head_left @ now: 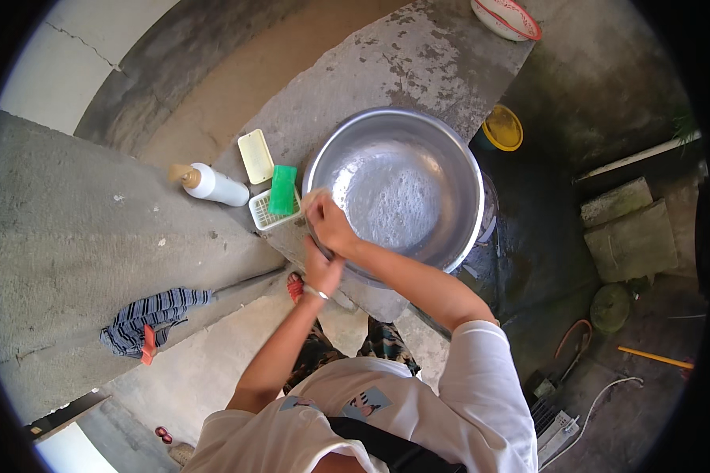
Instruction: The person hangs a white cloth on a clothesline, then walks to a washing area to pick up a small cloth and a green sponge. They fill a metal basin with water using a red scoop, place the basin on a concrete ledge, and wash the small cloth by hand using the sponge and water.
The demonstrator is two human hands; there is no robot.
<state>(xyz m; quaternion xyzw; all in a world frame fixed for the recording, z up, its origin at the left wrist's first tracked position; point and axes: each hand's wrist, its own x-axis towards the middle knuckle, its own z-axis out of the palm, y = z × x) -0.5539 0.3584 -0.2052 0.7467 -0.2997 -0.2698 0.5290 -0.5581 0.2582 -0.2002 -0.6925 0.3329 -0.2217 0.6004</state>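
A large shiny metal basin (457, 169) stands on the concrete ledge, with foamy water in its bottom. My left hand (322, 270), a pale bracelet at its wrist, is closed round the basin's near left rim. Just above it, my right hand (333, 223) is closed at the inner side of the same rim. Something pale shows at its fingertips, too small to name. Left of my hands, a green block (282, 189) lies across a pale slatted soap dish (264, 218). The dish's cream lid (255, 156) and a white pump bottle (222, 188) are beside it.
A red-and-white enamel bowl (506, 17) sits at the ledge's far end. Below the ledge, on the right, is a yellow-lined bucket (502, 128). A striped cloth (146, 319) with an orange-red piece hangs at left. Stone slabs (629, 236) stand at right.
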